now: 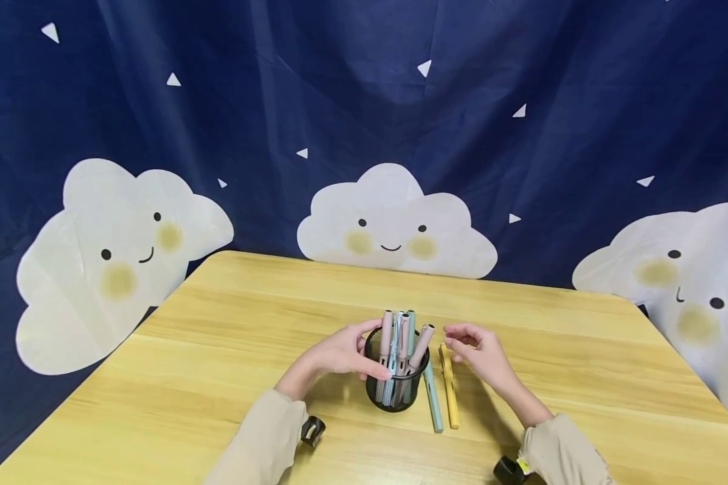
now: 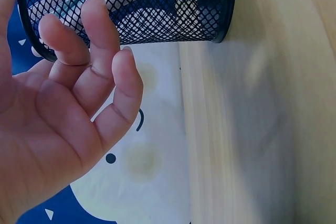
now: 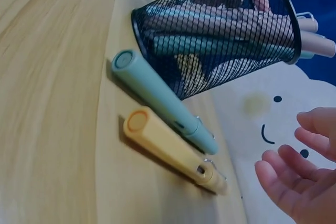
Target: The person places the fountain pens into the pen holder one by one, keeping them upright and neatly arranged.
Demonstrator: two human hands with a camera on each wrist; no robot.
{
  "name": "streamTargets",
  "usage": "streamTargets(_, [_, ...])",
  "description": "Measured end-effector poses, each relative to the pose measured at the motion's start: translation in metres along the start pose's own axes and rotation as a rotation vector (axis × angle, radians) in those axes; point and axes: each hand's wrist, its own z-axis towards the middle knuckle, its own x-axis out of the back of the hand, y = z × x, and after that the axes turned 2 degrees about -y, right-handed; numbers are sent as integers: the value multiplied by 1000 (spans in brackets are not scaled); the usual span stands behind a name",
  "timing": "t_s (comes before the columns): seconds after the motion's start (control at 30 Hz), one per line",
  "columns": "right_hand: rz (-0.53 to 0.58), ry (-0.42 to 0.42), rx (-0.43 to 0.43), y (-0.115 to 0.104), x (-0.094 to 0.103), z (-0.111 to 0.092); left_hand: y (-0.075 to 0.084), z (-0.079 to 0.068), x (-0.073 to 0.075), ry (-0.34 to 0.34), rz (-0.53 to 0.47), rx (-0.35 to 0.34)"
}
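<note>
A black mesh pen holder point(image 1: 396, 399) stands on the table with several pens point(image 1: 403, 337) in it, pinkish, pale blue and green. My left hand point(image 1: 342, 350) holds it by the rim, thumb at the front and fingers round the far side. To its right lie a teal pen point(image 1: 434, 403) and a yellow pen point(image 1: 450, 394), side by side; both also show in the right wrist view, the yellow pen point(image 3: 170, 148) nearer the right hand. My right hand point(image 1: 482, 351) hovers by the yellow pen's far end, fingers loosely bent, nothing held.
The wooden table point(image 1: 218, 323) has pale grain and rounded far corners. Behind it hangs a dark blue curtain point(image 1: 364, 87) printed with smiling clouds and white triangles. A black wrist device point(image 1: 312, 431) sits by the left sleeve, another point(image 1: 509, 470) by the right.
</note>
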Motion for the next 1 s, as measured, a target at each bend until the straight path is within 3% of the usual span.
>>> streamTargets(0.43, [-85, -151, -96, 11, 4, 0, 0, 0, 0, 10, -1, 15])
streamTargets(1.0, [-174, -297, -143, 17, 9, -3, 1, -1, 1, 1, 3, 13])
